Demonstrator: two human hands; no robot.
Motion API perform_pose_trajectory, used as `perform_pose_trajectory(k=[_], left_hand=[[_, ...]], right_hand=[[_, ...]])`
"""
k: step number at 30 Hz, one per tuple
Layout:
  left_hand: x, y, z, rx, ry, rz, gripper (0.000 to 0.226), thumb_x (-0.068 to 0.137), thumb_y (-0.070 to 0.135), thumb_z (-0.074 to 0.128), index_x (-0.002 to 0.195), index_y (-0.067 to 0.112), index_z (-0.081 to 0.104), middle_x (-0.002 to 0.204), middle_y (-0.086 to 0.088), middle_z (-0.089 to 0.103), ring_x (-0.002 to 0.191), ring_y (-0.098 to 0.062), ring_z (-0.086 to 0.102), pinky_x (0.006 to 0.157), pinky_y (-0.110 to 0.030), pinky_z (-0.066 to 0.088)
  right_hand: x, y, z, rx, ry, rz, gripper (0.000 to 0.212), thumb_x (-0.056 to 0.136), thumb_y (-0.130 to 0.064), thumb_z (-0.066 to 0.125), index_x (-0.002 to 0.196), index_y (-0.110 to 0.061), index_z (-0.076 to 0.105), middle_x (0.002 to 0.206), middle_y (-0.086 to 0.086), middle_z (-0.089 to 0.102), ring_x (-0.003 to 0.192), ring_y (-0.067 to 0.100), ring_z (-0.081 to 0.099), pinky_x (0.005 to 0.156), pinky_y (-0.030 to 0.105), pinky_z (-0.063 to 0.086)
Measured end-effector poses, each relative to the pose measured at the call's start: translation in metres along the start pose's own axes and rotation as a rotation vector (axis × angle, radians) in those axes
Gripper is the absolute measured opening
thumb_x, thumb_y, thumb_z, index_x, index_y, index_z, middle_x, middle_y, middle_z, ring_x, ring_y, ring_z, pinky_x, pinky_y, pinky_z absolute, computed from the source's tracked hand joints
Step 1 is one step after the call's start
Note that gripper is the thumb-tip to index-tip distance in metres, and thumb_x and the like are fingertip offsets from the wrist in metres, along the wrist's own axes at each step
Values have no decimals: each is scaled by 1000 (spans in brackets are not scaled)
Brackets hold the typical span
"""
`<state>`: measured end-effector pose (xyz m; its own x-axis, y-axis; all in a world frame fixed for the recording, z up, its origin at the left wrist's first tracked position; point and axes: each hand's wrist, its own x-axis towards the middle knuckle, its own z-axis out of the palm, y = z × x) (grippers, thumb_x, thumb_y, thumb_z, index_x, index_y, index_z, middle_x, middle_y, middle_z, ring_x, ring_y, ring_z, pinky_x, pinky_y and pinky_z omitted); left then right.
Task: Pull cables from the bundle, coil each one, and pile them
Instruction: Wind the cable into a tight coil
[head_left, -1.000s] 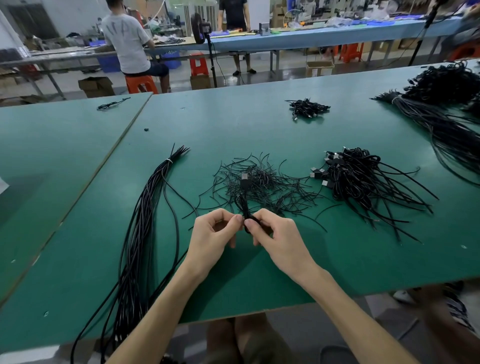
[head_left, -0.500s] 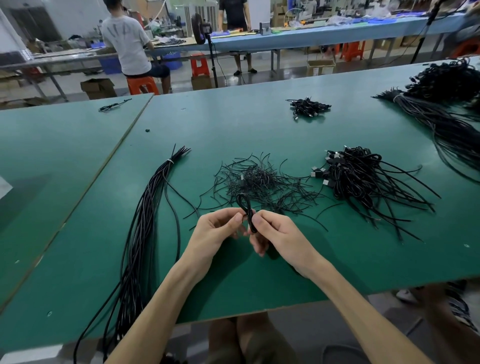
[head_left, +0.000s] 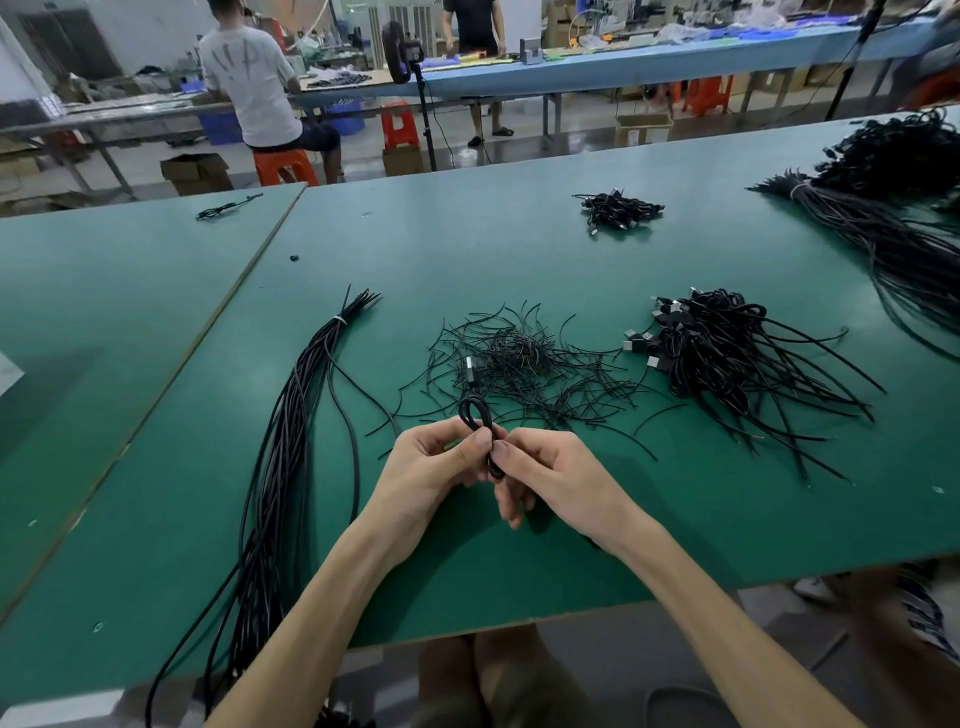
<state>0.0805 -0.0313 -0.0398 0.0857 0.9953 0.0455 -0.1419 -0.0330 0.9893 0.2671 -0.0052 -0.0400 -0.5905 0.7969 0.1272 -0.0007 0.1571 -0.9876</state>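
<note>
A black cable folded into a small coil (head_left: 477, 415) stands upright between my hands, its loop rising above my fingers. My left hand (head_left: 431, 467) pinches it from the left and my right hand (head_left: 550, 478) pinches it from the right, thumbs meeting at its middle. A long bundle of black cables (head_left: 291, 431), tied near its far end, runs down the left side of the green table (head_left: 519, 249) and off the near edge. A pile of coiled cables with plugs (head_left: 727, 358) lies to the right.
Thin black wire ties (head_left: 524, 364) are scattered just beyond my hands. A small cable heap (head_left: 618, 208) lies farther back, and a large dark bundle (head_left: 893, 218) fills the far right. Two people work at benches behind. The table's near edge is close below my wrists.
The coil has risen from lying low between my fingers to standing upright with its loop showing. Both hands lifted slightly and drew closer together.
</note>
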Motion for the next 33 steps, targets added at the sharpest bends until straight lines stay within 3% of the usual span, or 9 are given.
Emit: perform_pose_trajectory(k=[7, 14, 19, 22, 27, 30, 33], left_hand=[[0, -2, 1, 40, 33, 52, 56, 83, 45, 83, 99, -7, 71, 80, -21, 60, 73, -20, 54, 74, -31, 44], [-1, 0, 3, 70, 36, 78, 44, 77, 41, 88, 96, 3, 77, 82, -15, 71, 73, -20, 61, 69, -24, 53], [-2, 0, 5, 156, 81, 110, 45, 81, 43, 84, 93, 0, 76, 80, -24, 69, 69, -19, 60, 68, -26, 52], [-4, 0, 7, 238, 117, 139, 47, 84, 47, 79, 90, 1, 75, 75, -18, 70, 66, -16, 61, 66, -25, 51], [-5, 0, 9, 290, 155, 159, 25, 95, 33, 72, 91, 9, 78, 77, -13, 72, 66, -14, 60, 63, -22, 50], [-5, 0, 11, 320, 167, 159, 25, 100, 25, 65, 88, 5, 74, 73, -15, 72, 60, -18, 63, 60, -26, 52], [-4, 0, 12, 350, 225, 163, 28, 105, 21, 58, 84, 8, 71, 71, -12, 73, 59, -22, 67, 58, -29, 54]], right_hand=[[1, 3, 1, 0, 45, -3, 31, 106, -38, 54, 91, -14, 67, 67, 9, 71, 54, 24, 67, 55, 24, 49], [0, 3, 3, -31, 37, -9, 39, 102, -53, 56, 91, -18, 69, 67, 8, 72, 54, 25, 68, 54, 25, 50], [0, 4, 3, -54, 61, -15, 32, 102, -49, 56, 87, -25, 70, 67, 8, 73, 54, 26, 69, 53, 25, 50], [1, 6, 4, -85, 77, -8, 30, 103, -44, 57, 90, -20, 69, 69, 8, 74, 55, 27, 70, 53, 24, 49], [1, 5, 3, -90, 56, -11, 17, 101, -33, 64, 94, -20, 69, 73, 6, 75, 59, 25, 71, 57, 22, 50], [0, 5, 4, -60, 35, 4, 7, 96, -25, 71, 94, -19, 72, 74, 9, 75, 60, 24, 72, 58, 20, 53], [2, 6, 6, -50, 24, 20, 17, 89, -20, 80, 96, -9, 70, 75, 10, 75, 63, 24, 73, 63, 27, 59]])
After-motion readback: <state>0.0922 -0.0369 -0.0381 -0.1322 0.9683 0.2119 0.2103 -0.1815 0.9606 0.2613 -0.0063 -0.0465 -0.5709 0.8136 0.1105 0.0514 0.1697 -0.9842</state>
